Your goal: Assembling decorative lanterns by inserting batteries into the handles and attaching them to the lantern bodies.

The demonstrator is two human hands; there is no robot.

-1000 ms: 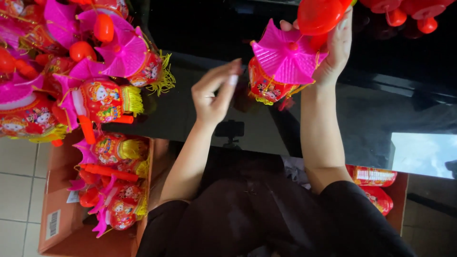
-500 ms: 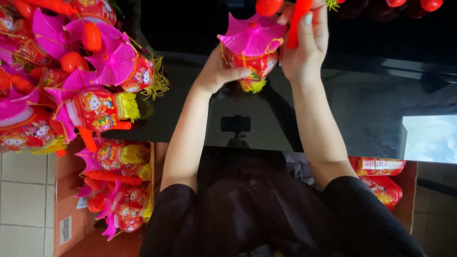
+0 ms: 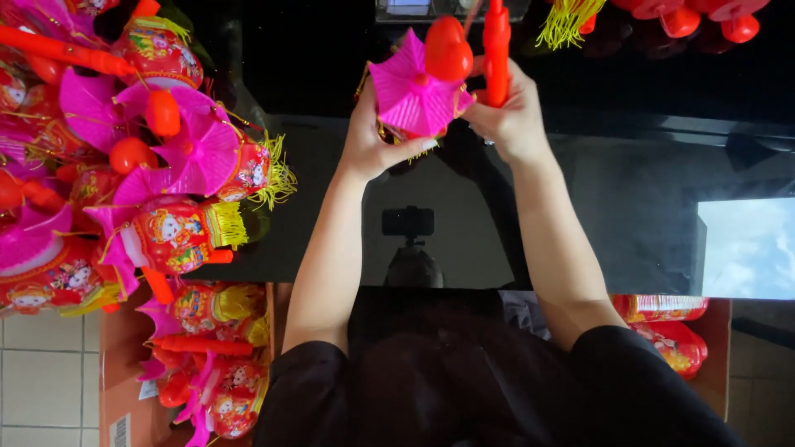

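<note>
I see both hands raised over the glossy black table (image 3: 580,207). Left hand (image 3: 377,136) is curled around the body of a toy lantern (image 3: 414,95) with a pink pleated top, steadying it. Right hand (image 3: 509,116) is closed on one red stick handle (image 3: 496,50), held upright beside the lantern, probably so the two line up. One red knob sits on the lantern top. Finished lanterns (image 3: 166,190) pile at left; exact count unclear, at least five

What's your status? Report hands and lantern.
Left hand grips pink-topped lantern. Right hand holds red stick beside it. Lantern pile off left, nothing between.
</note>
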